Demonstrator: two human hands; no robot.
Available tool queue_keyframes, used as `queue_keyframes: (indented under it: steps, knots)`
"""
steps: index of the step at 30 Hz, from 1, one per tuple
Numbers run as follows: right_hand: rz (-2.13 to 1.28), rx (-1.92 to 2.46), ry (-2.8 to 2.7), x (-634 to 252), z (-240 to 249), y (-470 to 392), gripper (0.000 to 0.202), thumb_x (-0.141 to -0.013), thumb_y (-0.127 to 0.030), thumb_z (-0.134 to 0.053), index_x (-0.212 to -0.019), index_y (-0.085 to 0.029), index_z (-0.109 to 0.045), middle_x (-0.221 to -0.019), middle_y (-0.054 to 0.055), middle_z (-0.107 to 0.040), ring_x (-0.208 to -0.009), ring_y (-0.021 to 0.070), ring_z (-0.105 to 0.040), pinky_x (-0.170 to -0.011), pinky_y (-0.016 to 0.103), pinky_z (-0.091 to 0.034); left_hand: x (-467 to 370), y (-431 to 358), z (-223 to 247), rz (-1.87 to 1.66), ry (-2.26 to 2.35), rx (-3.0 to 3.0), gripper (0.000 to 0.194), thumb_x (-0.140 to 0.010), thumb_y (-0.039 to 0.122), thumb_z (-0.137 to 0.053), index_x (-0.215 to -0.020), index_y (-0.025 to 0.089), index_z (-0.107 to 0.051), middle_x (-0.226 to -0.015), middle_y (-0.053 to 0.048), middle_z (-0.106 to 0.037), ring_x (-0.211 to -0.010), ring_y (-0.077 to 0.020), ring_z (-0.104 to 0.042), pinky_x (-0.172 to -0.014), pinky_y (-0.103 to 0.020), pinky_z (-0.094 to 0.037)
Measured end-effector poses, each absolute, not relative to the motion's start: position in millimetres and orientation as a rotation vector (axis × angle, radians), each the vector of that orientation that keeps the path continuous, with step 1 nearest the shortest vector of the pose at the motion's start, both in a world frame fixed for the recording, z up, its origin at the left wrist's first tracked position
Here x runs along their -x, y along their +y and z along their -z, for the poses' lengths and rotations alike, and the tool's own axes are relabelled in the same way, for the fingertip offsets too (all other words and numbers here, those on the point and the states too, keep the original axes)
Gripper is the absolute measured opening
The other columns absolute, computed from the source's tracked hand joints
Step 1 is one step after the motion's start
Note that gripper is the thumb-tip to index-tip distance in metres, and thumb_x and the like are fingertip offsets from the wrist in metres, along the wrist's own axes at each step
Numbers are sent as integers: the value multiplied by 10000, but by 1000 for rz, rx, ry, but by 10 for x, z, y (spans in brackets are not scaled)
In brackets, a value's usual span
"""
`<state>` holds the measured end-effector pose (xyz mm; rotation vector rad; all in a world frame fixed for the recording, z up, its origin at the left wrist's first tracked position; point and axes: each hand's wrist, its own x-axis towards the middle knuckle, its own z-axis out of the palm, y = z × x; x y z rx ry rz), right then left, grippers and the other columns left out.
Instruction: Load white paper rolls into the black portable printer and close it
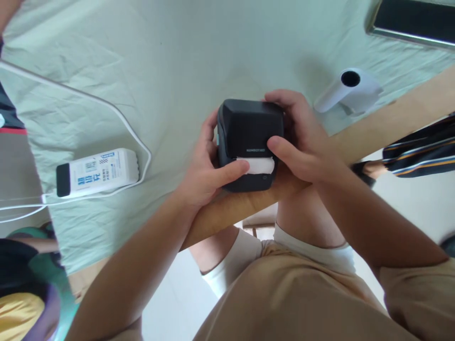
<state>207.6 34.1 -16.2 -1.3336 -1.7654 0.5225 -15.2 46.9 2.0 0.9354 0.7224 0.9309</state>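
Going from left to right, I find a white block [97,173] with blue lettering lying on the cloth-covered surface [177,57], a white cable [150,155] looping round its right-hand end, both well apart from my grip. Next comes my left hand [202,173]: its fingers lie closed along the left side of the black printer [252,125], and its thumb reaches across the front onto the left end of a white paper strip [262,166]. The printer sits between my two hands at the near edge of the surface, though I cannot tell whether it rests there or is lifted. As for progress, the cover looks shut and the strip is already out at the slot; I judge it not yet parted from the printer, and how much paper is inside is hidden. My right hand [302,147] closes on the other side, fingers around the upper corner and thumb laid on the cover just above the strip. Beyond it a white roll [333,91] lies untouched, its loose end beside it, and farther right is a dark flat object [415,21], only partly in view.
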Motion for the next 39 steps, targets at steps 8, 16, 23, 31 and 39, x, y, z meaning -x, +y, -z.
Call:
queue_keyframes:
  steps: [8, 16, 23, 31, 39]
  knots:
    - [-719, 1336, -1876, -2108, 110, 385, 692, -1015, -500, -645, -1638, -366, -375, -1506, 76, -685, -1210, 298, -751, -983, 510, -696, 54, 479, -98, -924, 760, -804, 414, -890, 323, -884, -1252, 191, -730, -1046, -62, -816, -933, -271, -846, -756, -336, -677]
    - [-578, 1450, -1905, -2065, 24, 354, 523, -1112, -484, -496, -1620, -377, -435, -1475, 70, -697, -1268, 295, -740, -1004, 500, -686, -51, 530, -245, -950, 875, -568, 264, -1104, 364, -571, -1009, 168, -719, -1182, -93, -849, -1438, -366, -718, -1152, -504, -658]
    - [-479, 1443, -1868, -2125, 73, 335, 536, -1065, -495, -600, -1576, -368, -499, -1469, 91, -647, -1366, 316, -670, -1034, 522, -678, -70, 531, -228, -984, 909, -516, 283, -1132, 341, -528, -965, 189, -699, -1137, -81, -853, -1421, -339, -735, -1202, -515, -633]
    - [-295, 1298, -1835, -2138, -35, 276, 640, -944, -680, -725, -1461, -332, -580, -1219, 88, -698, -1125, 321, -719, -895, 526, -678, -81, 525, -286, -1000, 888, -543, 406, -1147, 195, -428, -882, 174, -734, -855, -57, -801, -1253, -278, -804, -1153, -433, -650]
    - [-326, 1224, -1588, -2014, -541, 313, 138, -1097, -391, -556, -977, -322, -552, -698, -47, -538, -633, 193, -703, -537, 371, -515, -37, 528, -197, -994, 894, -612, 355, -1145, 301, -507, -942, 183, -773, -903, -36, -814, -1145, -239, -811, -1117, -388, -646]
